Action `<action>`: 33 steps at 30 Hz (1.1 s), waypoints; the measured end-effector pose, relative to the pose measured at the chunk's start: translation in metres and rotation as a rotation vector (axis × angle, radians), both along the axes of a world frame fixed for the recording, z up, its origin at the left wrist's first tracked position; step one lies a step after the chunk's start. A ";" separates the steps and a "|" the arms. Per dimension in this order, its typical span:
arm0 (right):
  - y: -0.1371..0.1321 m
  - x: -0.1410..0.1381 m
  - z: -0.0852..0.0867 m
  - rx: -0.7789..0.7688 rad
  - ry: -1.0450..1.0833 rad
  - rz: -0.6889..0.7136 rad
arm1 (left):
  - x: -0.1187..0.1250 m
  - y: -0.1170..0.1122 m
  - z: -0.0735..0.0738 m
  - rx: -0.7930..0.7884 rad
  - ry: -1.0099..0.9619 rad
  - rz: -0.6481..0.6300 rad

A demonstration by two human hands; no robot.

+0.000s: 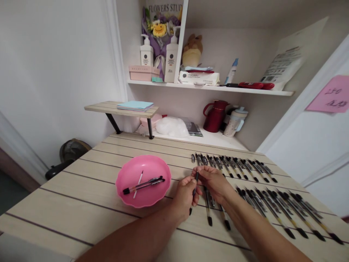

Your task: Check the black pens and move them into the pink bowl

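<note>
Over the table's middle, my left hand [185, 193] is closed around a dark pen [196, 182] held nearly upright. My right hand [214, 181] pinches the same pen at its upper end; whether a cap is between those fingers cannot be made out. To the left stands a pink scalloped bowl [122, 198]. Inside it lie black-capped gel pens [148, 184] and a thin white refill [138, 182] with a dark tip. Under and beside my hands lie more pens [208, 211], partly covered by my fingers and right forearm.
Rows of pens and parts [286, 207] spread across the table's right side, with another row [234, 165] behind. A small raised shelf [100, 106] bearing blue paper [136, 104] stands at the back left. Behind are a red jug [215, 116] and a pale bottle [235, 122].
</note>
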State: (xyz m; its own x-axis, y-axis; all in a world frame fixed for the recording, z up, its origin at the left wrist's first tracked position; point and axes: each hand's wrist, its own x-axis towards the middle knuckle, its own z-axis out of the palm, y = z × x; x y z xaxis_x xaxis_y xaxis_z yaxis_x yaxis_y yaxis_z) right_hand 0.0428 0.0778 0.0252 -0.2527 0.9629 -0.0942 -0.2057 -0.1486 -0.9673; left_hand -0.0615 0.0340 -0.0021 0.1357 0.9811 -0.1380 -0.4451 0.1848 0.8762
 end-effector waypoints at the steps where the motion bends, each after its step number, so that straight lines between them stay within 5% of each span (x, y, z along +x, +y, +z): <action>1: 0.001 -0.001 0.000 0.002 0.020 -0.003 | 0.000 0.001 0.001 -0.002 -0.003 -0.001; 7: 0.001 -0.007 0.000 -0.055 0.092 -0.021 | -0.002 0.001 0.003 -0.040 -0.019 0.000; 13: 0.004 -0.003 -0.002 -0.062 -0.082 -0.003 | 0.000 0.000 0.001 -0.034 -0.013 0.014; 20: 0.016 0.005 0.012 0.030 0.132 -0.201 | 0.000 -0.001 0.000 -0.048 -0.022 -0.014; 25: 0.035 0.013 0.007 0.077 -0.103 -0.310 | -0.001 0.000 0.000 -0.070 -0.048 0.052; 33: 0.060 0.020 -0.016 0.163 -0.465 -0.285 | -0.001 0.002 -0.003 -0.063 -0.072 0.080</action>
